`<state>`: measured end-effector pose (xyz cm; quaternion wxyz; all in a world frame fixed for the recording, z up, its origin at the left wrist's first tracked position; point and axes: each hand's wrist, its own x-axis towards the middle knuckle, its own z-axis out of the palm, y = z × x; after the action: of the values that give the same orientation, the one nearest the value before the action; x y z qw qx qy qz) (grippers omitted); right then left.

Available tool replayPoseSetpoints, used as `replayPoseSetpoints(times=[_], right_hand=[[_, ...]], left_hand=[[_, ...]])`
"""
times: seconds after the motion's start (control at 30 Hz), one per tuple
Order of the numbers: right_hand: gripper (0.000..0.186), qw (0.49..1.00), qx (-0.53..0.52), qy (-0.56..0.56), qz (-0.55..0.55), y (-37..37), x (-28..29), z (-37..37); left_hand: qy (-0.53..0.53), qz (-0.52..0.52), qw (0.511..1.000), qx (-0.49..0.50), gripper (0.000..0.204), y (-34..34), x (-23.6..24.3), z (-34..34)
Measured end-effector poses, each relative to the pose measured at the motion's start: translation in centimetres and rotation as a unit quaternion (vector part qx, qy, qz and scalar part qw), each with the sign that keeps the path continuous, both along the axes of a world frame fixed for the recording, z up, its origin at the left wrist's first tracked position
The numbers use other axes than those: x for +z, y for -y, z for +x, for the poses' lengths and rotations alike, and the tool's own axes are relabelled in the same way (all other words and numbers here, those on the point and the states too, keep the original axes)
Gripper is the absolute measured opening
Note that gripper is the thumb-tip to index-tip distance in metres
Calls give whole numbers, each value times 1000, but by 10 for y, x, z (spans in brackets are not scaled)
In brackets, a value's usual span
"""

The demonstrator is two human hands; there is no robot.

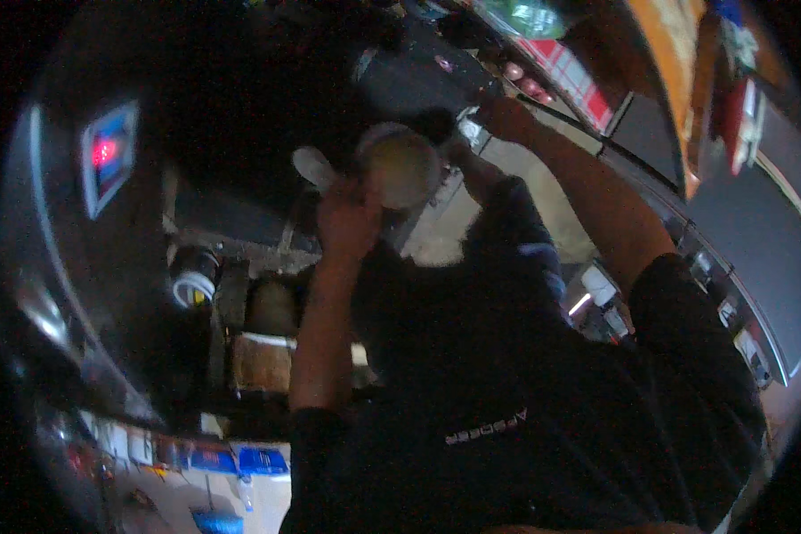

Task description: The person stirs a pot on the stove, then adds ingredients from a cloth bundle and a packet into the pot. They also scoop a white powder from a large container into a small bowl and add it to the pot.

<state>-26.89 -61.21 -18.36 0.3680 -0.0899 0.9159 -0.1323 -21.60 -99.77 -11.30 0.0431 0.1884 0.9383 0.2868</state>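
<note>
My left hand [349, 221] is closed at the near left side of a pale round bowl [408, 189] with something yellowish inside. A pale oval piece [311, 166] sticks out beyond that hand; whether it belongs to the bowl or is separate, I cannot tell. Up and to the right, my right arm is stretched out, and my right hand [505, 117] is by the dark edge of a counter. Close to its fingers is a small whitish shiny thing [470, 126]. Darkness and blur hide those fingers and whether they grip anything.
A glowing red panel [107, 151] is on the dark surface at left. Below it stands a cylindrical container [194, 287] with a white rim. Pinkish round items [527, 80] and a red checked cloth [570, 76] lie at upper right, near an orange-brown board [672, 71].
</note>
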Motion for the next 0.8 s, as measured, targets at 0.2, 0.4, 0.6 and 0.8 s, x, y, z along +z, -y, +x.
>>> replayPoseSetpoints(times=[0.2, 0.4, 0.6, 0.8], right_hand=[[56, 979, -173, -85, 59, 12, -197, -161], [49, 931, -139, -334, 47, 61, -263, -249], [47, 934, -131, -331, 30, 55, -277, -232], [35, 812, -413, -400, -106, 5, -218, -119]], left_hand=[[294, 6, 948, -124, 36, -74, -133, -58], [365, -47, 902, -226, 30, -98, -191, -113], [123, -75, 949, -280, 24, -78, -217, -153], [113, -168, 962, -182, 24, -79, -249, -173]])
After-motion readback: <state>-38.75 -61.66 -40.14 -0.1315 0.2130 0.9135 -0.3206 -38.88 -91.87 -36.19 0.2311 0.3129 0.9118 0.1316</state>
